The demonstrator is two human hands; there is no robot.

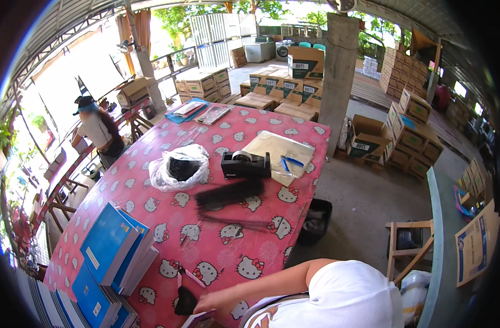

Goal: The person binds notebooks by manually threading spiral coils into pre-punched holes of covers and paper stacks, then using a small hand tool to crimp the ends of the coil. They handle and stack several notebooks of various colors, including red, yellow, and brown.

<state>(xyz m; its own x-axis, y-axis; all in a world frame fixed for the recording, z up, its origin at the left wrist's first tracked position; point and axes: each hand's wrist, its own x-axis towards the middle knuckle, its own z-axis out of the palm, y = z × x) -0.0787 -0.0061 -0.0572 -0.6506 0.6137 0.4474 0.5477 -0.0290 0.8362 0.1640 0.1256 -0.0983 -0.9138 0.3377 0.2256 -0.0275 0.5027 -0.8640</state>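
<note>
My right hand [210, 304] reaches low across the table from a white-sleeved arm; its fingers are blurred and partly hidden. Under it, at the lower edge, is a dark purplish flat thing [200, 318] that I cannot make out. Touching or close beside the hand lies a black object [185, 300] next to thin pink strips [195, 278]. My left hand is out of sight. Left of the hand stand stacks of blue-covered books [110, 243]. Farther up lie black spiral binding coils [231, 194], a black tape dispenser [245, 165] and blue-handled pliers [290, 162].
The table has a pink patterned cover [217, 249]. A clear plastic bag with black contents [179, 167] and cream sheets [272, 147] lie on it. Cardboard boxes [285, 87] and a concrete pillar [338, 71] stand beyond. Another person [100, 128] stands at the far left.
</note>
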